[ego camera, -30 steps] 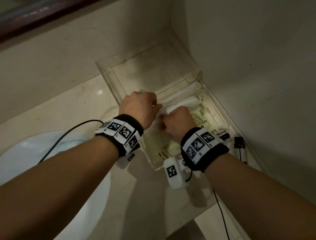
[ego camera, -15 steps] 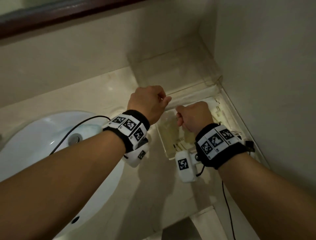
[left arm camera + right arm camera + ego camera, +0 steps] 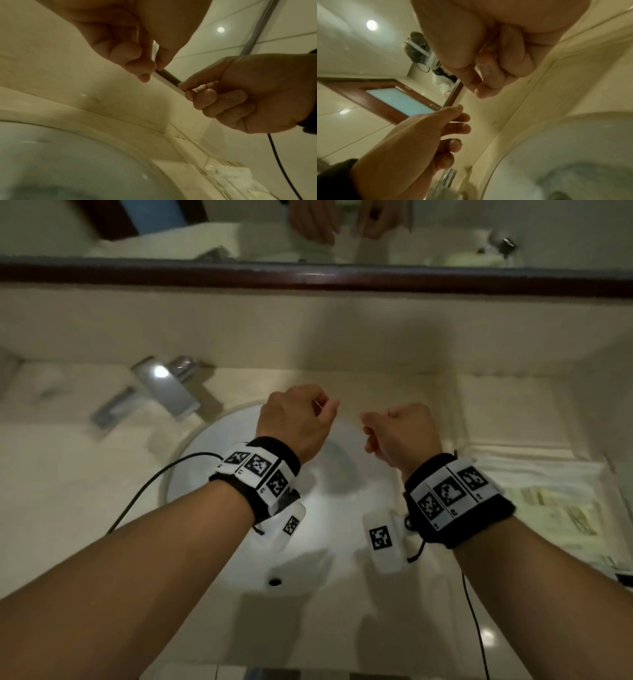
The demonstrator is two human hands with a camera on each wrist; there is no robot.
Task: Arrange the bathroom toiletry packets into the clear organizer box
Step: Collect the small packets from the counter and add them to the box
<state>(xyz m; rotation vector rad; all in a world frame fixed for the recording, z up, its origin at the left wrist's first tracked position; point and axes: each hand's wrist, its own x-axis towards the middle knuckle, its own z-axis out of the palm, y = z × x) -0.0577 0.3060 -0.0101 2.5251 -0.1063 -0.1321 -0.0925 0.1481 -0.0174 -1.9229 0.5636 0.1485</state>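
Observation:
The clear organizer box (image 3: pixel 513 447) stands on the counter at the far right, with pale printed packets (image 3: pixel 565 510) lying flat inside; its corner and a white packet (image 3: pixel 240 175) also show in the left wrist view. Both hands hover over the basin, left of the box. My left hand (image 3: pixel 323 409) has its thumb pressed to its curled forefinger, and my right hand (image 3: pixel 367 422) pinches the same way. Between them stretches something thin and clear, a film (image 3: pixel 351 422) that barely shows. In the wrist views the left hand (image 3: pixel 154 70) and right hand (image 3: pixel 476 86) are both closed in a pinch.
A white sink basin (image 3: pixel 212 460) lies under the hands, with a chrome faucet (image 3: pixel 164 385) at its back left. A dark mirror frame (image 3: pixel 308 277) runs along the wall above. A black cable (image 3: pixel 137 498) trails from the left wrist across the counter.
Both hands have left the organizer box and moved left, and now hover over the basin, still pinched. The view has swung left, so the box now sits at the right edge.

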